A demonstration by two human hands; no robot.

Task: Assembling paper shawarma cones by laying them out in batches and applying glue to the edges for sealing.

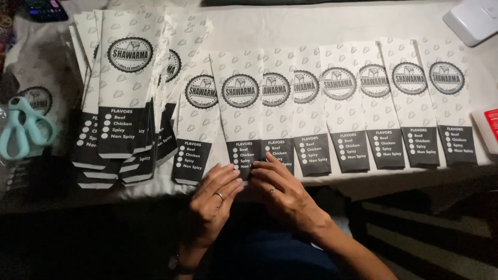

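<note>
Two hands square up a paper sleeve at the counter's near edge.

Left hand (215, 194) and right hand (280, 192) press flat, fingers spread, on the sleeve (241, 111) at 12 o'clock; a sideways push could skew the overlapped row (363, 103).

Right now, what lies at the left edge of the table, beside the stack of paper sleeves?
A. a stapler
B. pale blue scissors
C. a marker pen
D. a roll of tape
B: pale blue scissors lie left of the stacked paper sleeves, while both hands, left hand and right hand, press a sleeve in the row.
</note>
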